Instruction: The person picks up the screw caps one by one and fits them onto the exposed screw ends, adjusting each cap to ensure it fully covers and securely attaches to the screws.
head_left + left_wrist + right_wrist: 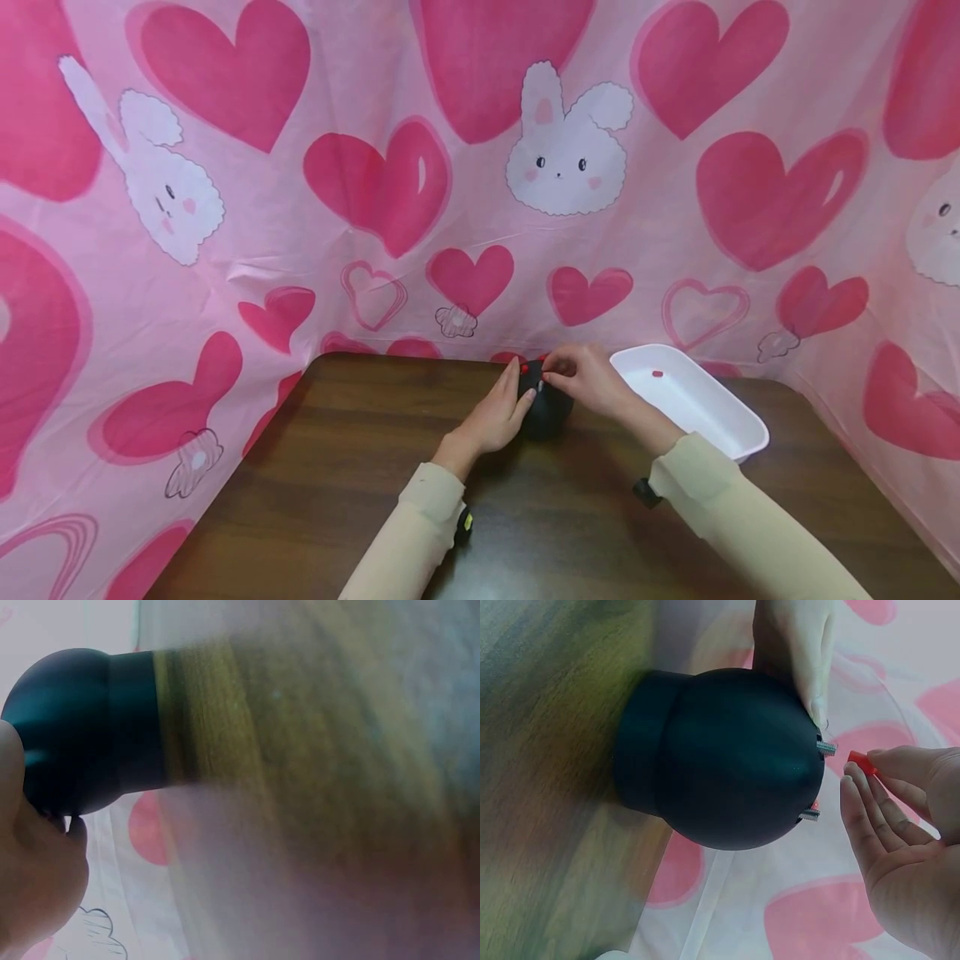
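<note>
A black rounded body with a narrower flat base [546,417] stands near the far edge of the table. Threaded metal studs [826,748] stick out of its top, and a red piece [524,367] shows on top by the left fingertips. My left hand [495,408] holds the body from the left, thumb on the near side near the studs. Between thumb and fingertips my right hand [904,825] pinches a small red cap [861,762], just off the end of one stud. In the left wrist view, the black body [82,727] hides part of the left hand.
A white tray [759,442] stands to the right, behind the right forearm, with a small red piece [657,374] inside. The brown wooden table [360,450] ends at a pink curtain [480,225] printed with hearts and rabbits.
</note>
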`<action>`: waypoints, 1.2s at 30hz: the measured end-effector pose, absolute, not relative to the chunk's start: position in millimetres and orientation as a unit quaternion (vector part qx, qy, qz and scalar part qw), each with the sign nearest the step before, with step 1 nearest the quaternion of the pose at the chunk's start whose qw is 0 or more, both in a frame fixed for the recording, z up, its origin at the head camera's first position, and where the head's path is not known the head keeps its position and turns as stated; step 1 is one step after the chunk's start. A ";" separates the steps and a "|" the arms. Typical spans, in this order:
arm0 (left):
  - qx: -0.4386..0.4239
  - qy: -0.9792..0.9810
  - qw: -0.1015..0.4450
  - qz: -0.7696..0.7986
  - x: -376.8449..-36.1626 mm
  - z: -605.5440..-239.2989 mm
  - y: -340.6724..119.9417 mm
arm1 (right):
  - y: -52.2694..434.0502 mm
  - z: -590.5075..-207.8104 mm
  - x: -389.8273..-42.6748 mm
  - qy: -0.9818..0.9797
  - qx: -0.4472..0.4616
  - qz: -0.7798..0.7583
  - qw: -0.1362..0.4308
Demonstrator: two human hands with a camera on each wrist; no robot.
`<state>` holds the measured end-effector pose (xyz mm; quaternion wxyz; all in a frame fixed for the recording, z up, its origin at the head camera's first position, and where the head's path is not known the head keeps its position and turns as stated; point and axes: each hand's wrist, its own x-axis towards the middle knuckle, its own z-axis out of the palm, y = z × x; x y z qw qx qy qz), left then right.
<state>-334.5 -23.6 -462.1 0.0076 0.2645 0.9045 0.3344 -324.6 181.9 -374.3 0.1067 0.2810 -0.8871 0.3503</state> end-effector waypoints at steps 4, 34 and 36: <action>0.262 0.905 0.013 0.334 -334.7 -461.9 -23.8 | 182.3 -376.1 -325.7 -0.883 0.286 0.355 0.111; 0.266 0.907 0.010 0.325 -333.1 -459.9 -23.6 | 177.8 -383.6 -324.6 -0.906 0.269 0.312 0.095; 0.265 0.909 0.011 0.322 -333.4 -460.2 -23.9 | 177.4 -383.8 -325.1 -0.907 0.267 0.313 0.091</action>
